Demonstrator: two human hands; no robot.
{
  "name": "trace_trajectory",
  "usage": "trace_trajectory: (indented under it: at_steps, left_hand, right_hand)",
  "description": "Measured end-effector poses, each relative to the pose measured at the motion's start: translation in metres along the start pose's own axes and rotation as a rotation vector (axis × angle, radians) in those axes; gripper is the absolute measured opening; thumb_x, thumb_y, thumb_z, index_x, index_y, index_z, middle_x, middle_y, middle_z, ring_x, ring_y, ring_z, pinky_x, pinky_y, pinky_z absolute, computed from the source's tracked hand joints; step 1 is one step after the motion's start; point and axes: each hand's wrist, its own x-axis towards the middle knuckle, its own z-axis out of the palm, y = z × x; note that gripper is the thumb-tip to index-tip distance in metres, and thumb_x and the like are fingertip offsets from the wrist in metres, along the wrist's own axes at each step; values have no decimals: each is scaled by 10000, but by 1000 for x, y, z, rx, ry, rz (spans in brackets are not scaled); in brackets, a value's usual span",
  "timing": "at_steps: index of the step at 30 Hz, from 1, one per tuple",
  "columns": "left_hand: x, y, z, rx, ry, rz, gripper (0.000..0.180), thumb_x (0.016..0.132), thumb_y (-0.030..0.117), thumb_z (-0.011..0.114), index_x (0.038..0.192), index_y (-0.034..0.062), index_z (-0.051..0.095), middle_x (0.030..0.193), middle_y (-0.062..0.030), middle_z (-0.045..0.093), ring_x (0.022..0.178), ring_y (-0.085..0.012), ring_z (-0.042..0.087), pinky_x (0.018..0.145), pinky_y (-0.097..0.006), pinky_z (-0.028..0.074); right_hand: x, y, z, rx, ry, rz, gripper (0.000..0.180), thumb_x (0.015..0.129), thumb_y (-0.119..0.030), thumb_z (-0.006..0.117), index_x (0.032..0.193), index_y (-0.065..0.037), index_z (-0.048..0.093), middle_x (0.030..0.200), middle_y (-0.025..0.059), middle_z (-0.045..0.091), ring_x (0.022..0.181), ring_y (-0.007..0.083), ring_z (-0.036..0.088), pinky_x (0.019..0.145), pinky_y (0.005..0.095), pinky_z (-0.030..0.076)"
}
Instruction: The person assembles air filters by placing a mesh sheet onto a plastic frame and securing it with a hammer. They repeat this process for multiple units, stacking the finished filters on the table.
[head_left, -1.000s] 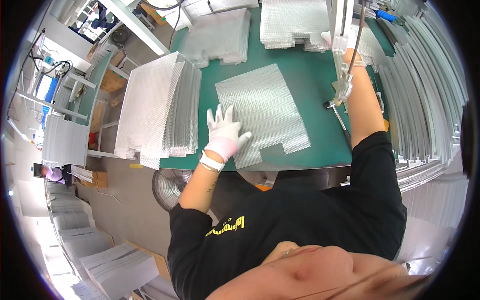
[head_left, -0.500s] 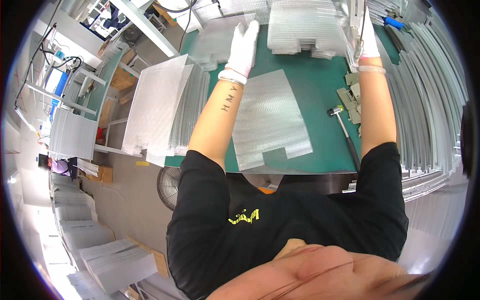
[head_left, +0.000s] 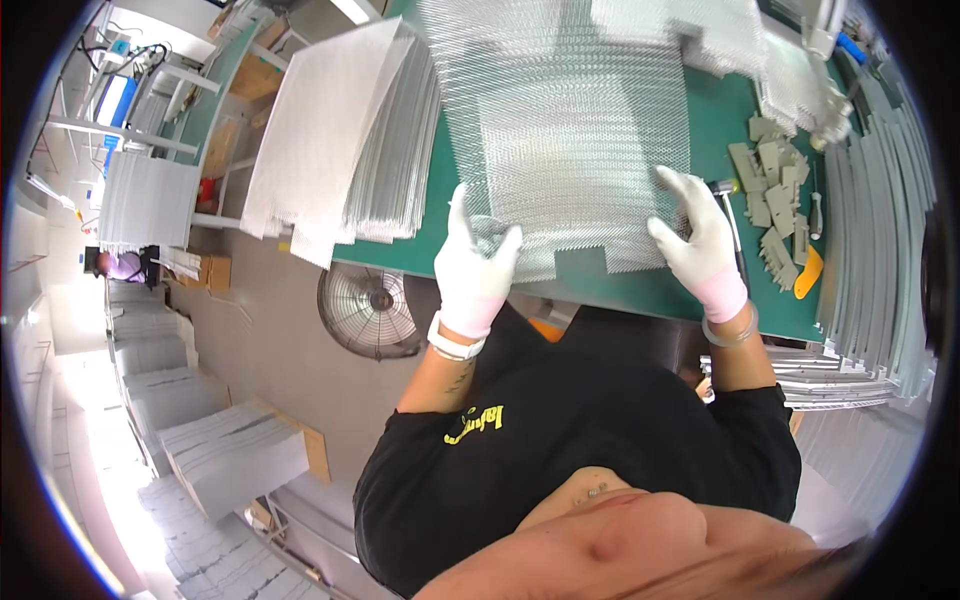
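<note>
Both my hands wear white gloves with pink cuffs, low over the near side of the green table. A large translucent mesh sheet stretches away in front of them, overlapping a smaller notched mesh sheet. At the near left corner, my left hand has mesh between thumb and fingers, closed on the sheet. My right hand is by the right edge, thumb and fingers spread apart, fingertips touching or very near the mesh. A hammer lies partly hidden beside my right hand.
On the left stands a thick stack of mesh sheets. Grey plastic pieces, a screwdriver and an orange-yellow tool lie right. Long metal strips line the far right. A floor fan stands below the table's edge.
My hands have come back from the far side of the table to its near side. The large mesh sheet now covers much of the notched one. The view has shifted.
</note>
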Motion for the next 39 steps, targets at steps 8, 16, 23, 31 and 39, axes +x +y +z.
trace_trajectory:
  at_steps: [8, 16, 23, 31, 39]
  left_hand:
    - [-12, -54, 35, 185, -22, 103, 858, 776, 290, 821, 1435, -59, 397, 1047, -196, 658, 775, -263, 661, 751, -350, 548]
    - [-25, -52, 33, 187, -113, 11, 835, 790, 300, 813, 1427, -50, 402, 1076, -202, 663, 928, -337, 674, 802, -378, 547]
    - [-20, -53, 37, 255, -140, 17, 820, 807, 307, 788, 1434, -47, 395, 1266, -257, 620, 1083, -380, 655, 875, -397, 550]
    - [-20, -63, 40, 400, -137, 76, 870, 790, 342, 791, 1448, -45, 374, 1211, -228, 634, 991, -347, 682, 798, -385, 571]
    - [8, -52, 20, 507, -248, 170, 812, 761, 393, 796, 1423, 49, 474, 1412, -202, 503, 1303, -391, 471, 1084, -490, 382]
  right_hand:
    - [-11, 30, 38, -99, -11, 133, 544, 824, -88, 660, 1358, -89, 555, 1205, 161, 604, 1109, 332, 607, 967, 381, 490]
    - [-21, 36, 49, -158, -14, 151, 530, 825, -108, 663, 1342, -70, 557, 1216, 164, 600, 1126, 344, 600, 983, 385, 488]
    - [-25, 44, 55, -215, -43, 179, 522, 835, -128, 666, 1340, -63, 551, 1218, 169, 589, 1126, 357, 590, 963, 395, 496]
    - [-25, 45, 57, -324, -125, 244, 534, 840, -160, 671, 1354, -86, 543, 1235, 196, 550, 1081, 382, 592, 920, 421, 508]
    - [31, 16, 36, -630, -144, -128, 386, 824, -211, 697, 1189, -90, 667, 1141, 199, 575, 1000, 352, 619, 852, 421, 528]
